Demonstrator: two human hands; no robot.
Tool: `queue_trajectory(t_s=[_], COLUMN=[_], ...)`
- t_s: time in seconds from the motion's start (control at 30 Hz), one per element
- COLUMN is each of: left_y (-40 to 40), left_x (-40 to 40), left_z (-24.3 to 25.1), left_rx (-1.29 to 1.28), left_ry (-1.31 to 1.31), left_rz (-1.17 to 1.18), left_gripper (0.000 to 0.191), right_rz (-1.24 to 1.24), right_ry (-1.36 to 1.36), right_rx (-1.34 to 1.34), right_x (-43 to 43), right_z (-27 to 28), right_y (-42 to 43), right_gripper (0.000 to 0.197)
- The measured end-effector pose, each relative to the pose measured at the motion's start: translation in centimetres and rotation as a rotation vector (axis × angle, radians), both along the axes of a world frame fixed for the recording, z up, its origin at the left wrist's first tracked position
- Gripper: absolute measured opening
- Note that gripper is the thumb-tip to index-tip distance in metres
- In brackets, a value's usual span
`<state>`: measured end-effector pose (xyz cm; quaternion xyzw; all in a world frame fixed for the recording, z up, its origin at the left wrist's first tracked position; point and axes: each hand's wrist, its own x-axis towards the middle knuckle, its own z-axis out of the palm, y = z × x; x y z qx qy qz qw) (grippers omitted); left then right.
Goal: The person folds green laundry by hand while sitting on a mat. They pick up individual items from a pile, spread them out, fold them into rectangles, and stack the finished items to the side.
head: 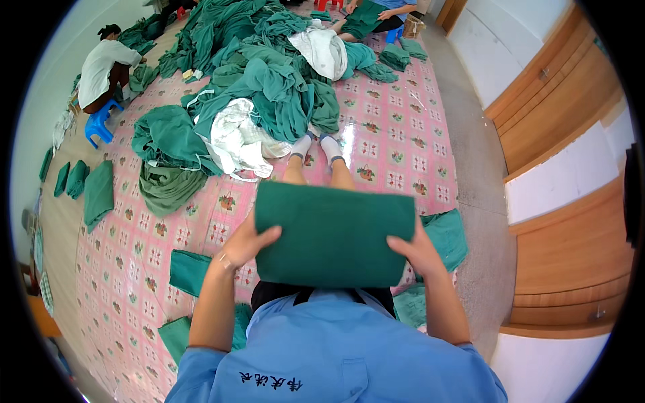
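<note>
A folded dark green cloth [335, 234] is held up over my lap, its face flat towards me. My left hand [252, 239] grips its left edge with the thumb on top. On the right edge my right hand [410, 244] holds it the same way; the fingers of both hands are hidden behind the cloth. Past my feet lies a large heap of loose green cloths [272, 75], with a crumpled white cloth [239, 133] at its near side. Folded green cloths lie to my left [189, 272] and to my right [446, 239].
A pink patterned floor sheet [136, 252] covers the floor around me. At the far left a person [103, 63] sits on a blue plastic stool [99, 123]; another person [373, 15] sits at the far right. Wooden doors [569, 242] line the right wall. Folded cloths [99, 194] stand at left.
</note>
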<state>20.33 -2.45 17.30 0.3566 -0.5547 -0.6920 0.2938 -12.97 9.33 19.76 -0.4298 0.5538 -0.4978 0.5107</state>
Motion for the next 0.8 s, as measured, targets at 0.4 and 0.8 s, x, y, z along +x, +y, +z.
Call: queue_trajectory(t_s=[0.4, 0.8], left_y=[1.4, -1.8], left_x=[-0.6, -3.2], left_z=[-4.8, -9.5], left_rx=[0.194, -0.469], left_ry=[-0.132, -0.382], left_rz=[0.253, 0.255], left_gripper=[0.076, 0.074], right_rz=[-0.198, -0.305], right_ry=[0.049, 0.222], right_rx=[0.211, 0.047], right_x=[-0.2, -2.1], right_z=[-6.8, -10.1], right_y=[-6.1, -2.9], right_gripper=[0.077, 0.062])
